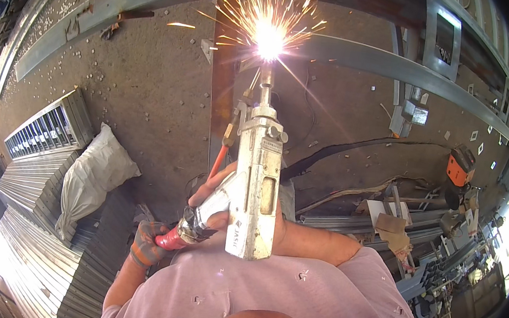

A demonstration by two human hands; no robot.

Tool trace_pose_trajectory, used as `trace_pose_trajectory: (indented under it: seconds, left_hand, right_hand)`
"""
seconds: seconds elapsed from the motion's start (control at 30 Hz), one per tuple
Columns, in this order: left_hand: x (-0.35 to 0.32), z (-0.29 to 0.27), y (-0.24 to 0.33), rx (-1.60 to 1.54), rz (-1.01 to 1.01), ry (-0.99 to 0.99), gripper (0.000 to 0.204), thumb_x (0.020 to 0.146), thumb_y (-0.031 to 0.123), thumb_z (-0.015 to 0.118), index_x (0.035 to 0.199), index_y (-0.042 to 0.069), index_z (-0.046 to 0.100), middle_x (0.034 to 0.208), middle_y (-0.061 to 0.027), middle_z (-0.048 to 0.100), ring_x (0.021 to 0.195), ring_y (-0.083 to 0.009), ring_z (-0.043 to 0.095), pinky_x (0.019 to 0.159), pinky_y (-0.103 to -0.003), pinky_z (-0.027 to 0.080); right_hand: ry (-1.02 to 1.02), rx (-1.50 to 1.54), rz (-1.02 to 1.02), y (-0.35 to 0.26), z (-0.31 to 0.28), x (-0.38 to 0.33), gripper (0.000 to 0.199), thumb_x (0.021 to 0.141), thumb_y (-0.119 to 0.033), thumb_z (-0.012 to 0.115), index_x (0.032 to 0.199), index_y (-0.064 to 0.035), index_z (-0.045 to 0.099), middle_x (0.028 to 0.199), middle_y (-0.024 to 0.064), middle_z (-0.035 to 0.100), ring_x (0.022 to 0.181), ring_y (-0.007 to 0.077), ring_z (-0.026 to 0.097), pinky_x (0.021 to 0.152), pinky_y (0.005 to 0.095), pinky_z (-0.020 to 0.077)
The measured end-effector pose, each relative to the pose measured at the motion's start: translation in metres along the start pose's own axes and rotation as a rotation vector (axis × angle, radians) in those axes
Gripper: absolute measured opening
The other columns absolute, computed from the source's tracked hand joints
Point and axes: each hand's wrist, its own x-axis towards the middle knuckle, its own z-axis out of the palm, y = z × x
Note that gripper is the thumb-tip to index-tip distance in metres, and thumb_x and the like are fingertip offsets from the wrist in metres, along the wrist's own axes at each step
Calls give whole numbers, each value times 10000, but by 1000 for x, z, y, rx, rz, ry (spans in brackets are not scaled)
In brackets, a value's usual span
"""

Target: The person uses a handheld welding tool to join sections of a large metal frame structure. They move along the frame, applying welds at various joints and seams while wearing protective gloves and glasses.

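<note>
Right hand (214, 195) grips a welding gun (255, 185) pointing to 12 o'clock, sparks (269, 35) there; gloved left hand (146, 242) at 8 holds its hose (184, 230).

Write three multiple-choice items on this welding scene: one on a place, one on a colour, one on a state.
1. Where does the white sack lie?
A. on the stacked ribbed sheets at the left
B. beside the orange machine
C. on the steel beam

2. What colour is the hose running up beside the welding gun?
A. blue
B. red
C. green

3. What is the gun's tip doing?
A. resting idle
B. wrapped in cloth
C. throwing bright sparks

Answers: 1 A, the sack sits on the sheets at the left. 2 B, the hose shows red from the gloved left hand upward. 3 C, the sparks burst at the tip against the beam, with the right hand on the gun.
</note>
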Motion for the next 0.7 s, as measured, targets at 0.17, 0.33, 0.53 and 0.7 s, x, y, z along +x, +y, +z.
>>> trace_pose_trajectory:
  seconds: [0.17, 0.33, 0.53, 0.7]
  left_hand:
    - [-1, 1, 2, -58, -17, 2, 230, 698, 204, 894, 750, 33, 749, 643, -114, 677, 550, -228, 613, 567, -356, 467]
    - [-2, 1, 5, -31, -17, 10, 193, 726, 183, 868, 750, 30, 751, 638, -108, 670, 544, -205, 599, 566, -352, 467]
    - [-4, 1, 10, 89, 58, 11, 180, 750, 169, 840, 776, 15, 754, 651, -94, 686, 554, -174, 600, 566, -336, 471]
    - [-10, 4, 3, -4, -1, 18, 170, 770, 149, 824, 790, -4, 753, 662, -100, 698, 567, -163, 604, 573, -328, 481]
  right_hand:
    - [25, 100, 47, 2, 3, -1, 356, 843, -63, 923, 1122, 2, 712, 1030, 84, 772, 916, 146, 727, 811, 324, 600]
    - [7, 39, 9, 6, 1, -1, 348, 838, -72, 925, 1110, -7, 718, 1020, 72, 769, 906, 139, 714, 807, 322, 588]
    - [33, 105, 117, 5, 1, -1, 326, 830, -90, 928, 1078, -9, 735, 1001, 62, 763, 886, 136, 696, 797, 321, 574]
    - [33, 75, 80, 5, 3, -4, 312, 838, -83, 917, 1077, -9, 731, 992, 65, 760, 894, 134, 686, 797, 319, 571]
